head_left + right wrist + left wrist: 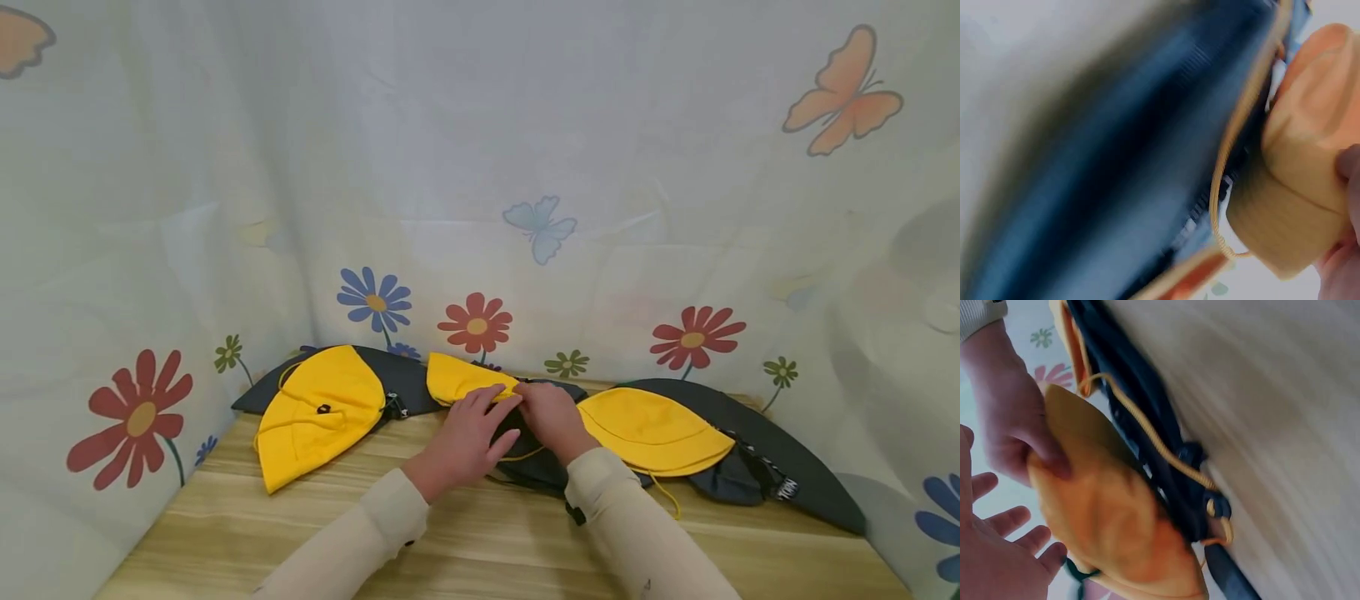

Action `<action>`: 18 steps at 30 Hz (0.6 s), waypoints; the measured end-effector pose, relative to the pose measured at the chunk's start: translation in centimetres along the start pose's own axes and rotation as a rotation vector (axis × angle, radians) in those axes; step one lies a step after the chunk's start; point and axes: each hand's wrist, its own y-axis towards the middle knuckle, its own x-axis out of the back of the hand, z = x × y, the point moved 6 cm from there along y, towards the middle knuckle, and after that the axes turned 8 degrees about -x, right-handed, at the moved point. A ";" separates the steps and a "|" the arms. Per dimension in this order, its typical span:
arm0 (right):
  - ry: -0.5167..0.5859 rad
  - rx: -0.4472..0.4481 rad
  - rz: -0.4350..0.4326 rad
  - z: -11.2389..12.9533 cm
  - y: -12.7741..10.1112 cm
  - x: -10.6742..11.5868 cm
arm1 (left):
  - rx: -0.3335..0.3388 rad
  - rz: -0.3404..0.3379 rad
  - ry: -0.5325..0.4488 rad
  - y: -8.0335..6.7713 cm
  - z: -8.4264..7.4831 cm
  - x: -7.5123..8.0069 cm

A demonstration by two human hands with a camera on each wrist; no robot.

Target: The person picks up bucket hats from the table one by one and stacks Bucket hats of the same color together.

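From the head camera, your left hand (467,440) lies flat with fingers straight on a small yellow fabric piece (463,379) at the back middle of the wooden table (480,542). Your right hand (551,421) pinches that piece's edge just beside it. Dark hats (757,454) with yellow linings lie in a row along the flowered curtain (480,167). A white label on the rightmost strap is too small to read.

From the left wrist camera, your right hand's thumb (1047,453) clamps the yellow fabric piece (1116,519); your left fingers (1016,540) spread loose. A yellow cord (1160,450) crosses dark fabric.

The right wrist camera is blurred: yellow fabric (1300,162), a cord (1225,169), dark cloth (1122,187).
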 end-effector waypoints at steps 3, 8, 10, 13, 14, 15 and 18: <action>0.067 -0.016 -0.052 -0.7 0.6 1.8 | -0.006 -0.054 -0.003 -0.1 0.7 1.0; 0.176 -0.033 -0.066 -1.7 1.0 4.3 | -0.024 -0.191 -0.015 -0.2 2.1 3.8; 0.212 -0.045 -0.045 -2.3 1.0 5.1 | -0.024 -0.235 -0.042 -0.4 2.7 5.0; 0.242 -0.063 -0.003 -3.0 0.7 6.2 | -0.007 -0.256 -0.096 -0.6 3.8 6.7; 0.251 -0.066 0.014 -3.2 0.6 6.6 | 0.005 -0.254 -0.117 -0.8 4.2 7.1; 0.253 -0.069 0.032 -3.4 0.5 6.9 | 0.016 -0.248 -0.138 -0.9 4.6 7.4; 0.267 -0.070 0.088 -3.9 0.0 8.0 | 0.063 -0.198 -0.187 -1.3 5.7 7.9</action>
